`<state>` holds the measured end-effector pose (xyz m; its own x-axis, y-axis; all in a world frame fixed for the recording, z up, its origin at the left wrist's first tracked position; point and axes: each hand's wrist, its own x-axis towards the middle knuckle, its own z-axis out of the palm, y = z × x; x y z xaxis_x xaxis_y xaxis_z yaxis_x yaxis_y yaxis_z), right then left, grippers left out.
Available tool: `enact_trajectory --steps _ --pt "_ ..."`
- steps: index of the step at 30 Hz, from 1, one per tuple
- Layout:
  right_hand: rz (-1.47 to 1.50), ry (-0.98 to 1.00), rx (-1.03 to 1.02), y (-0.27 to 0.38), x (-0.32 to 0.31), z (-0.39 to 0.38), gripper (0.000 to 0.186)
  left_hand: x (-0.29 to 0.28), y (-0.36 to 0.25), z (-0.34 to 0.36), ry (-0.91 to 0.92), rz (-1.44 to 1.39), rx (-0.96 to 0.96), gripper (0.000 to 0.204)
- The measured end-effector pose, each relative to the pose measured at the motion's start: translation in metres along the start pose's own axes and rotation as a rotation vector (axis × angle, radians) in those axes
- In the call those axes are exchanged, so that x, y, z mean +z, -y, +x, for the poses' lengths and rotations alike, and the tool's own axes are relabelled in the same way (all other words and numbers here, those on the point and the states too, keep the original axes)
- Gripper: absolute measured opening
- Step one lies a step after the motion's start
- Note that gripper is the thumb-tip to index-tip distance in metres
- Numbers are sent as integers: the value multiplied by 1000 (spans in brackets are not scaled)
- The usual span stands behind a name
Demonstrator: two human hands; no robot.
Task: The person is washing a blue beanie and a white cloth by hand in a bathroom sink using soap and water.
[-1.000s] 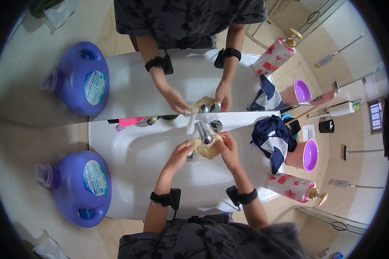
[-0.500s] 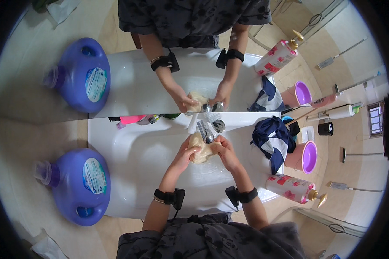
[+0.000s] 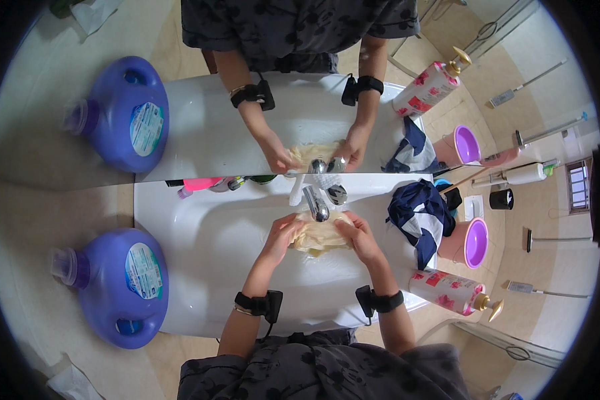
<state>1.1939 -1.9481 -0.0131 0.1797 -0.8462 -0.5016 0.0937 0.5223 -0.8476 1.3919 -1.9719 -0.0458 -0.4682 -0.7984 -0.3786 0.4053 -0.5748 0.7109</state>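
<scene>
A cream-coloured wet cloth (image 3: 315, 238) is stretched between my two hands over the white sink (image 3: 247, 220), just below the chrome faucet (image 3: 317, 204). My left hand (image 3: 283, 235) grips its left edge, fingers curled behind. On the right edge my right hand (image 3: 361, 235) is closed, thumb on top. Water seems to fall onto the cloth from the spout. Folds run across the cloth, and its lower edge hangs toward the basin. What kind of garment or cloth it is cannot be made out.
A large purple detergent bottle (image 3: 123, 288) stands left of the sink. On the right rim lie a navy and white garment (image 3: 420, 217) and a pink-flowered pump bottle (image 3: 450, 292). Beyond is a pink bucket (image 3: 465, 243). A mirror (image 3: 213, 127) behind the faucet reflects everything.
My hands have moved apart, the left slightly leftward and the right to the right. The cloth, bunched together before, is now spread wider beneath the faucet.
</scene>
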Motion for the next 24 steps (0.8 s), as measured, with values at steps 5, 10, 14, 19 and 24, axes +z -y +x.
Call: enact_trajectory --steps 5,10,14,19,24 --pt "291 -49 -37 5 12 -4 14 -1 2 0 -138 143 21 21" --pt "162 -23 -33 -7 -7 -9 13 -1 1 3 -108 168 81 24" --pt "220 27 -25 -2 -7 -11 15 7 1 2 -40 74 41 25" --pt "282 137 -9 3 -2 -11 24 16 1 4 18 -30 90 31" --pt "360 142 26 3 2 -1 27 16 1 5 -73 112 66 35"
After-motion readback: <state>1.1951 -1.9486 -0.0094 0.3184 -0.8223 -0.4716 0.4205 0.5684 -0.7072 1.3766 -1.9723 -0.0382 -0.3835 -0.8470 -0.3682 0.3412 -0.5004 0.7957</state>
